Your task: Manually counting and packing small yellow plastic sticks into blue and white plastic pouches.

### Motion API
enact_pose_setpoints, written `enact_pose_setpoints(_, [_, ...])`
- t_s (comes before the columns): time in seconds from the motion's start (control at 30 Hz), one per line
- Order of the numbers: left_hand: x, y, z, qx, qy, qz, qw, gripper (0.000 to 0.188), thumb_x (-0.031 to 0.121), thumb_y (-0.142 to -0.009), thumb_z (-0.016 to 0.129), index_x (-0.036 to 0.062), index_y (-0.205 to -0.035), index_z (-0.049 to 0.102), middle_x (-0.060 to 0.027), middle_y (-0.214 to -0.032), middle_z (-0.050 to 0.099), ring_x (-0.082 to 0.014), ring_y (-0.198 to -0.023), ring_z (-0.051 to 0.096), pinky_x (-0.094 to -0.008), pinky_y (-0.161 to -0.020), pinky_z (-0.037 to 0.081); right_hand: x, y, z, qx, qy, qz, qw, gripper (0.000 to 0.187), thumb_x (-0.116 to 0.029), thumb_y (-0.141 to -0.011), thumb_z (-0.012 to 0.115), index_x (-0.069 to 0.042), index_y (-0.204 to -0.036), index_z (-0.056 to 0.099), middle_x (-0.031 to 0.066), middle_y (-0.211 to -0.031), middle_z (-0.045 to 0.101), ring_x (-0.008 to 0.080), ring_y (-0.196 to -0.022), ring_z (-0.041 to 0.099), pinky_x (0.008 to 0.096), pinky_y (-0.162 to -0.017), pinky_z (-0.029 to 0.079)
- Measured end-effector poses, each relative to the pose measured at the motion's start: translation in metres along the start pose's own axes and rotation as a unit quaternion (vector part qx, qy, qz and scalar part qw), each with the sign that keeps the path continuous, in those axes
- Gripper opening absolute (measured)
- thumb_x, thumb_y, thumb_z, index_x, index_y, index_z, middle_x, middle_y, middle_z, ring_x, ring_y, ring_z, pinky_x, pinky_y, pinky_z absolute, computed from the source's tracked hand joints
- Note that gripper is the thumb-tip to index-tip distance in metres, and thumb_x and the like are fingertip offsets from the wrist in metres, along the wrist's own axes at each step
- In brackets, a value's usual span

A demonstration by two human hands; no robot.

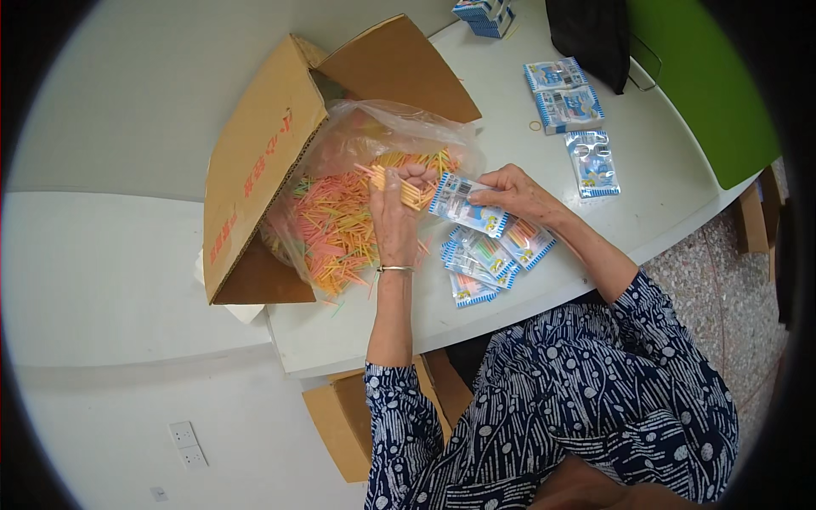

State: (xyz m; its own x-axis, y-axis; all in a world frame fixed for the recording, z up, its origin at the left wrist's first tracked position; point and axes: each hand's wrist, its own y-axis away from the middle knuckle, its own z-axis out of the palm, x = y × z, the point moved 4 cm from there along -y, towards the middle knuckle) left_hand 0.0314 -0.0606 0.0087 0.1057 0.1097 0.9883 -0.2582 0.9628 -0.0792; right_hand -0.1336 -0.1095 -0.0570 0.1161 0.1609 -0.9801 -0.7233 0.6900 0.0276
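Note:
My left hand (393,212) is closed on a small bunch of thin orange and yellow sticks (406,189), held over the mouth of a clear plastic bag (374,136) full of mixed coloured sticks (331,225). That bag lies in a tipped cardboard box (255,161). My right hand (514,194) pinches a small clear packet with a blue-and-white edge (463,204) right beside the bunch. Under my right wrist lie several filled packets (484,259) on the white table (663,170).
Three more packets (571,106) lie at the table's far right, with a rubber band (534,126) beside them. A black bag (595,34) and a stack of packets (483,15) stand at the far edge. Another cardboard box (357,416) sits under the table by a wall socket (187,444).

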Motion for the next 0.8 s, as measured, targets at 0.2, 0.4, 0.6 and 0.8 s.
enact_pose_setpoints(0.2, [-0.003,0.001,0.006,-0.014,0.026,0.032,0.999,0.025,0.025,-0.099,0.039,0.0007,-0.103,0.043,-0.0154,-0.098,0.058,-0.0254,-0.094,0.062,-0.0364,-0.086,0.049,0.003,-0.002,0.002,-0.011,-0.025,-0.021,0.999,0.026,-0.02,-0.085,0.063,0.004,-0.094,0.068,0.0026,-0.075,0.065,0.0031,-0.066,0.055,0.0194,-0.058,0.045])
enact_pose_setpoints(0.4, [-0.014,0.012,0.018,-0.008,0.022,-0.008,1.0,0.032,0.028,-0.1,0.033,-0.001,-0.103,0.045,-0.0141,-0.098,0.058,-0.0202,-0.092,0.06,-0.0319,-0.085,0.047,0.008,-0.004,0.004,0.042,0.099,-0.068,0.992,0.025,-0.021,-0.084,0.063,0.003,-0.085,0.064,0.0091,-0.066,0.062,0.0134,-0.059,0.056,0.0294,-0.057,0.044])
enact_pose_setpoints(0.6, [-0.012,0.018,0.018,-0.01,0.034,0.028,0.999,0.026,0.026,-0.099,0.04,0.0015,-0.104,0.044,-0.0148,-0.102,0.056,-0.0242,-0.094,0.061,-0.0352,-0.083,0.049,0.002,0.0,0.0,0.093,0.395,-0.199,0.892,0.028,-0.02,-0.088,0.056,0.002,-0.07,0.052,0.0166,-0.061,0.055,0.0329,-0.058,0.054,0.0415,-0.057,0.042])
enact_pose_setpoints(0.8, [-0.005,0.02,0.01,0.012,0.071,0.027,0.997,0.026,0.026,-0.098,0.041,0.0014,-0.106,0.043,-0.0162,-0.104,0.056,-0.0263,-0.097,0.061,-0.0381,-0.087,0.049,-0.006,0.003,-0.002,0.072,0.394,-0.279,0.873,0.031,-0.022,-0.089,0.055,0.001,-0.069,0.053,0.0138,-0.055,0.052,0.0276,-0.052,0.051,0.0395,-0.054,0.04])
